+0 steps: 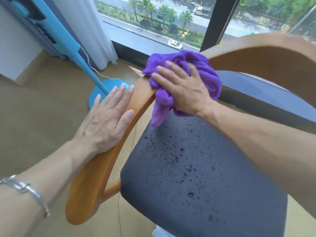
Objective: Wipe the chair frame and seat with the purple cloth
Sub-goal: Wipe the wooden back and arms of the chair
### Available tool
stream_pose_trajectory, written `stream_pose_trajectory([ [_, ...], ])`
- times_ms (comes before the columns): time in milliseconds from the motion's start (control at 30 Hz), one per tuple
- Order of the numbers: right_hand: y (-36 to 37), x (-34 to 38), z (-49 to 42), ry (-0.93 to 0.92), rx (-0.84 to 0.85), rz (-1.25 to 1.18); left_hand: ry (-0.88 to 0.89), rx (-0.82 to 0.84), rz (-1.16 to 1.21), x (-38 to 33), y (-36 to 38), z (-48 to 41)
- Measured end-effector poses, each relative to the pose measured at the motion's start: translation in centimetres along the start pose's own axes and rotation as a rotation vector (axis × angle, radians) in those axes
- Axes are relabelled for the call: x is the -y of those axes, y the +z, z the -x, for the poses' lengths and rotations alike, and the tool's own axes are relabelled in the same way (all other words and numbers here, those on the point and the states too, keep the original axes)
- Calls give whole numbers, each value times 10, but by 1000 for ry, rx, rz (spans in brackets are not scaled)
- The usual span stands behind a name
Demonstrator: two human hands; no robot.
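Observation:
A wooden chair fills the view, with a curved orange-brown frame [89, 185] and a dark grey padded seat [196, 177] speckled with wet drops. My right hand [184, 89] presses a bunched purple cloth [210, 74] onto the top bend of the left armrest, and a tail of the cloth hangs down toward the seat. My left hand [107, 120] lies flat on the same armrest lower down, fingers stretched out and holding nothing. A silver bracelet sits on my left wrist.
A blue standing fan pole [85, 65] with its round base [95, 94] stands on the wooden floor just left of the chair, with a white cord trailing. White curtain [89, 31] and a large window with a dark sill lie behind. A thin orange string hangs beside the seat.

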State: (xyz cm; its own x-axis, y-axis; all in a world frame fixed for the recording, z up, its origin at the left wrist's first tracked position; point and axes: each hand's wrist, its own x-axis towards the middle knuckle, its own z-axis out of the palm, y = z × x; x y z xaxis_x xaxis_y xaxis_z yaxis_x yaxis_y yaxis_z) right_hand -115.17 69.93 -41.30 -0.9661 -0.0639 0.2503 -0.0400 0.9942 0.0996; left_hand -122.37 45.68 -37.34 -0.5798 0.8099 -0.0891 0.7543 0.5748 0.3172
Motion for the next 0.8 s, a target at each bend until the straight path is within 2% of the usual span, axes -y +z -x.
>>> stream_pose_trajectory([
  [100,-1,-24,5,102,26,24,16,-14,-15,-7,1,-10],
  [200,0,-5,5,108,-36,13,36,-39,-15,-8,0,-17],
  [400,7,122,25,-214,-253,-285,29,-48,10,-7,-9,-30],
  [500,1,134,32,-405,-195,-392,23,-23,0,-9,-9,-38],
  [567,-2,113,25,-431,-136,-354,35,-11,-11,-12,-5,-40],
  [600,-2,97,20,-380,-109,-311,36,-4,-12,-14,-4,-41],
  [667,-3,48,10,-163,-46,-152,30,7,-3,-20,-3,-45],
  [733,-8,-14,8,48,116,9,15,28,9,-27,-2,-49],
  [800,-21,-66,16,121,201,98,-5,67,31,-32,-1,-55],
])
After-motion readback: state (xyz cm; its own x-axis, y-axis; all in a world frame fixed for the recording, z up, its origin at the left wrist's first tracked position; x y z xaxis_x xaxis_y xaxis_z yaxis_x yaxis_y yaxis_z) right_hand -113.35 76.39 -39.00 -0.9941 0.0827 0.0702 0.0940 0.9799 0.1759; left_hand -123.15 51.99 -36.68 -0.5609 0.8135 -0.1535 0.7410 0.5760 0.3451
